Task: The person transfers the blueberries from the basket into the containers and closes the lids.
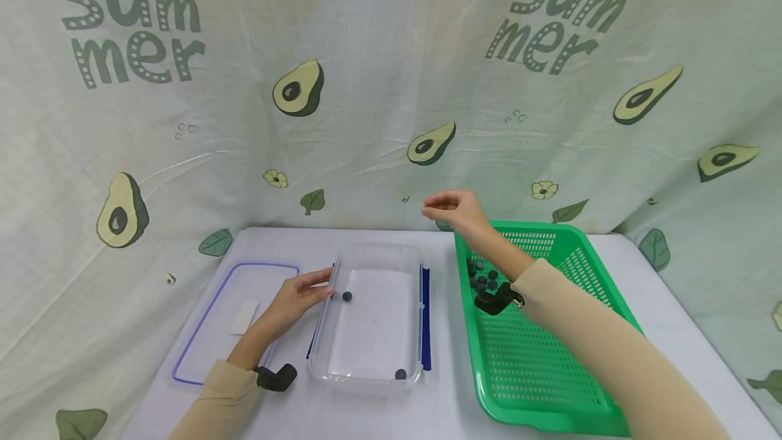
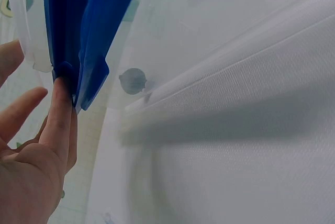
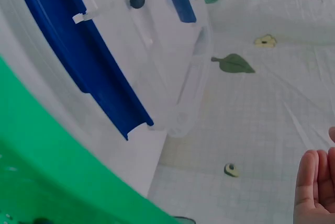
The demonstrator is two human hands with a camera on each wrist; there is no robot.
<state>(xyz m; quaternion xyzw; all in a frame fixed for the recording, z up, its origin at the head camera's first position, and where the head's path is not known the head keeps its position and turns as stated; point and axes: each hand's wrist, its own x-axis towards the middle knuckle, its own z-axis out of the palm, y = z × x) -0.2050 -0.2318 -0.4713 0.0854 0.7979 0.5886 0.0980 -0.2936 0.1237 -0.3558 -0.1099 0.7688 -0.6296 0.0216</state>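
A clear plastic box (image 1: 373, 338) with blue side latches stands on the table and holds two small dark round balls, one ball (image 1: 347, 296) near its left wall and another ball (image 1: 400, 374) at the front. My left hand (image 1: 302, 299) touches the box's left side, its straight fingertips (image 2: 62, 90) at the blue latch (image 2: 97, 35) in the left wrist view. Raised above the far left corner of the green basket (image 1: 550, 392) is my right hand (image 1: 458, 212), thumb and fingers near each other with nothing visible between them. Several dark balls (image 1: 482, 280) lie in the basket.
Left of the box lies a clear lid (image 1: 210, 321) with a blue seal around its edge and a white label (image 1: 245, 316). A patterned curtain (image 1: 366, 87) hangs behind the white table (image 1: 449, 386). My right forearm crosses over the basket.
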